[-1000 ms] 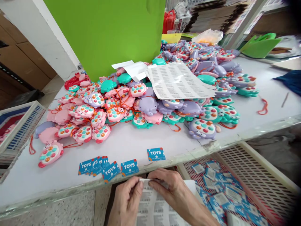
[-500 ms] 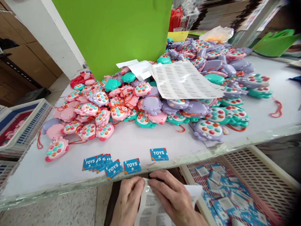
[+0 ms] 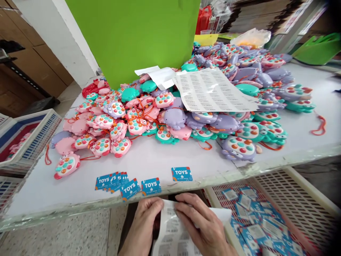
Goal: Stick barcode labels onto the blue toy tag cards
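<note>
Below the table's front edge, my left hand [image 3: 145,222] and my right hand [image 3: 201,222] both grip a white sheet of barcode stickers [image 3: 173,234]. The left fingers pinch its top edge and the right hand lies over its right part. Just above them, on the white table [image 3: 149,161], lie several blue "TOYS" cards [image 3: 121,181], with one card [image 3: 181,174] apart to the right. Behind these is a big heap of pink, purple and teal toys [image 3: 170,117], and a second barcode sheet [image 3: 213,90] rests on top of it.
A green board [image 3: 138,35] stands behind the heap. A pale slatted crate [image 3: 298,192] at my lower right holds several blue cards. White baskets [image 3: 29,138] sit at the left. A red cord [image 3: 319,126] lies on the table's right side.
The view has shifted slightly, so the table appears further right. My hands have peeled the sheet's top edge further down and apart.
</note>
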`<action>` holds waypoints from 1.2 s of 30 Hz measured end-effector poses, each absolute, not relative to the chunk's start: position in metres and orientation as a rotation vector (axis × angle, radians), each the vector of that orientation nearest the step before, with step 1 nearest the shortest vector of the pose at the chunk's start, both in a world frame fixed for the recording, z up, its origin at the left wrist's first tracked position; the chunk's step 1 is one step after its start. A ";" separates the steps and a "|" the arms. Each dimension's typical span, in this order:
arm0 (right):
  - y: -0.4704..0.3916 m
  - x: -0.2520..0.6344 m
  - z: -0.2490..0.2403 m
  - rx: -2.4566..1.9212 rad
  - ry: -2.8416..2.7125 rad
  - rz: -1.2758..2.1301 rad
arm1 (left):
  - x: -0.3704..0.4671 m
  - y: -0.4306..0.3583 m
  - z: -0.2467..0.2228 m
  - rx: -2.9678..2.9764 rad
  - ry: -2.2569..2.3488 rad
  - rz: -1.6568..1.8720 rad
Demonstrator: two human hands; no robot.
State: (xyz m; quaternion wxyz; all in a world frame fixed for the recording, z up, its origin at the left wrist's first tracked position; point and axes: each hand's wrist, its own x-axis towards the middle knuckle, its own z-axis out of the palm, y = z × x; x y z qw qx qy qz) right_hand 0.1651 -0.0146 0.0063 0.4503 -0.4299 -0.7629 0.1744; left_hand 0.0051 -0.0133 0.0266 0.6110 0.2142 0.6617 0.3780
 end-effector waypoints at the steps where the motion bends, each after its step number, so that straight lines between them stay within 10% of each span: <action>1: -0.014 0.165 0.006 -1.089 -1.878 0.423 | 0.005 -0.013 0.026 0.492 1.492 0.872; 36: 0.084 0.219 0.017 -1.340 -2.098 0.871 | 0.030 0.007 -0.011 2.490 1.146 0.859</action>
